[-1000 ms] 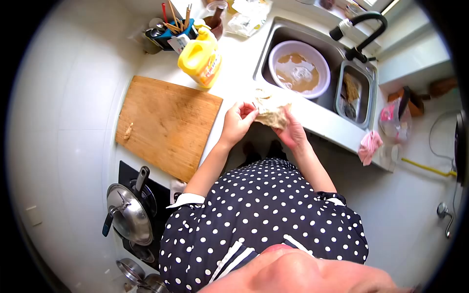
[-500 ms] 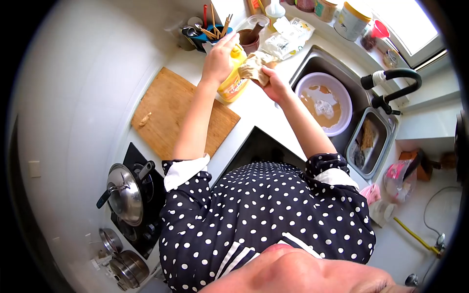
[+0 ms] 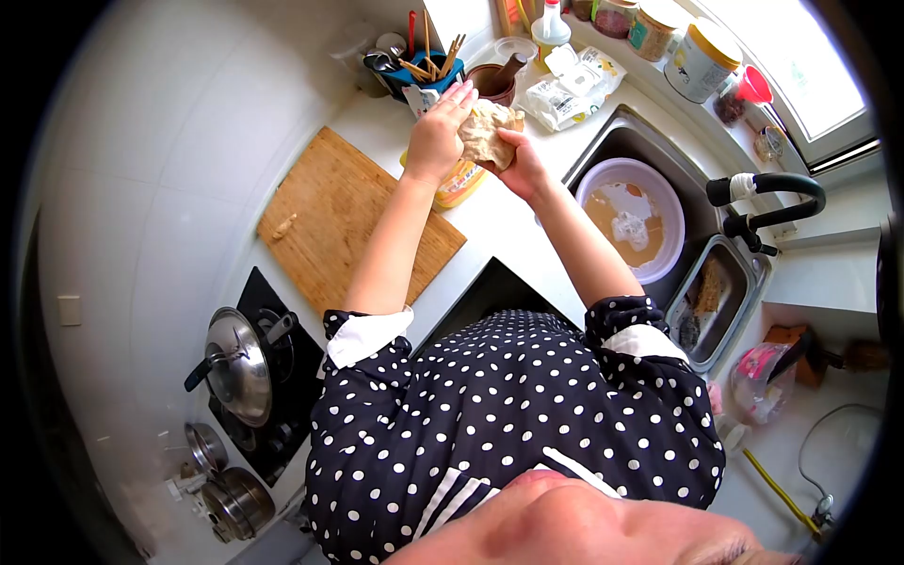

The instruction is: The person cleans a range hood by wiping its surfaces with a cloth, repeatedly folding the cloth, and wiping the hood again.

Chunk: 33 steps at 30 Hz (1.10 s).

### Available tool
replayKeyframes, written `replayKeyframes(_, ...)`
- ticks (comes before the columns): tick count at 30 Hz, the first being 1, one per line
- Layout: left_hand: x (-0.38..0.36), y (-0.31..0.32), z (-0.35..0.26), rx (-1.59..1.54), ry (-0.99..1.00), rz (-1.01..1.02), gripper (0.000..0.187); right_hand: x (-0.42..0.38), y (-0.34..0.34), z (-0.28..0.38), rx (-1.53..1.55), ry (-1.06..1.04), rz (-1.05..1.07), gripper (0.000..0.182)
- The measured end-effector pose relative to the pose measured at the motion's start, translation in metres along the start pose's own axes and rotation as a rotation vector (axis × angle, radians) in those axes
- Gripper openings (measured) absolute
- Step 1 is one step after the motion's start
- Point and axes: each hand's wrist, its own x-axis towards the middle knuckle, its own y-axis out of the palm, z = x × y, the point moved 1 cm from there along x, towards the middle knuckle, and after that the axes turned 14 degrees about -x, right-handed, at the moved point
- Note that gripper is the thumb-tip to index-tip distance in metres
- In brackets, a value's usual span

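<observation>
A crumpled beige cloth (image 3: 488, 134) is gripped in my right hand (image 3: 525, 168), thumb on top of it. My left hand (image 3: 439, 139) has its fingers stretched out straight, and its palm side lies against the cloth's left side. Below both hands a yellow bottle (image 3: 459, 185) stands on the white counter, mostly covered by them and the cloth. To the left of the bottle lies a wooden cutting board (image 3: 344, 212) with a small pale scrap (image 3: 283, 226) on it.
Behind my hands stand a blue utensil holder (image 3: 424, 85), a brown pot (image 3: 492, 87) and a white packet (image 3: 576, 89). Right is the sink (image 3: 617, 132) with a lavender basin (image 3: 673, 212) and black faucet (image 3: 782, 184). A lidded pan (image 3: 240, 372) sits on the stove at left.
My left hand has come off the yellow bottle's side and now meets the cloth. The cloth has spread and moved over the bottle. The camera view has shifted slightly.
</observation>
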Motion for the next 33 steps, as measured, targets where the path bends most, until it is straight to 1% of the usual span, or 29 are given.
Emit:
replayKeyframes(5, 0.002, -0.002, 0.0, 0.011, -0.02, 0.009, 0.05, -0.001, 0.005, 0.005, -0.013, 0.002, -0.014, 0.039)
replayKeyframes(8, 0.002, -0.002, 0.002, -0.014, -0.019, 0.026, 0.055, 0.004, 0.002, 0.002, 0.01, 0.009, -0.019, 0.039)
replayKeyframes(11, 0.003, -0.003, 0.005, 0.017, -0.023, -0.004, 0.055, 0.003, 0.005, 0.003, 0.019, 0.031, -0.035, 0.038)
replayKeyframes(14, 0.006, -0.009, 0.011, -0.04, -0.013, 0.077, 0.046, 0.003, 0.003, 0.002, -0.006, 0.017, -0.023, 0.037)
replayKeyframes(17, 0.012, -0.013, -0.001, -0.103, -0.009, 0.077, 0.043, 0.001, 0.001, 0.004, -0.04, 0.019, -0.03, 0.037)
replayKeyframes(18, 0.019, -0.015, -0.002, -0.112, 0.02, 0.03, 0.027, -0.001, 0.001, 0.006, -0.028, 0.027, -0.029, 0.036)
replayKeyframes(21, 0.043, -0.013, -0.005, -0.161, -0.231, -0.025, 0.02, -0.001, -0.001, 0.005, -0.014, 0.028, -0.027, 0.036)
replayKeyframes(22, 0.051, -0.008, 0.004, -0.158, -0.219, -0.059, 0.024, -0.002, 0.0, 0.006, -0.018, 0.034, -0.028, 0.036)
replayKeyframes(23, 0.059, -0.002, 0.011, -0.153, -0.263, -0.04, 0.025, -0.005, 0.001, 0.007, -0.023, 0.039, -0.03, 0.036)
replayKeyframes(25, 0.077, 0.003, 0.011, -0.107, -0.482, 0.22, 0.029, -0.006, 0.002, 0.009, -0.03, 0.044, -0.03, 0.036)
replayKeyframes(27, 0.077, 0.032, 0.048, -0.238, -0.61, 0.284, 0.034, -0.003, 0.001, 0.007, -0.027, 0.048, -0.028, 0.036)
replayKeyframes(28, 0.076, 0.039, 0.05, -0.407, -0.793, 0.259, 0.038, -0.003, 0.001, 0.007, -0.027, 0.037, -0.021, 0.037)
replayKeyframes(29, 0.077, 0.041, 0.054, -0.559, -0.878, 0.265, 0.041, -0.001, 0.001, 0.007, -0.022, 0.029, -0.017, 0.037)
replayKeyframes(31, 0.078, 0.037, 0.054, -0.549, -1.03, 0.343, 0.043, 0.001, -0.002, 0.003, -0.006, 0.026, -0.016, 0.037)
replayKeyframes(32, 0.077, 0.036, 0.053, -0.597, -1.12, 0.328, 0.044, 0.002, -0.004, 0.002, -0.013, 0.015, -0.002, 0.037)
replayKeyframes(33, 0.075, 0.039, 0.059, -0.594, -1.125, 0.301, 0.043, 0.001, -0.002, 0.002, -0.013, 0.022, -0.024, 0.038)
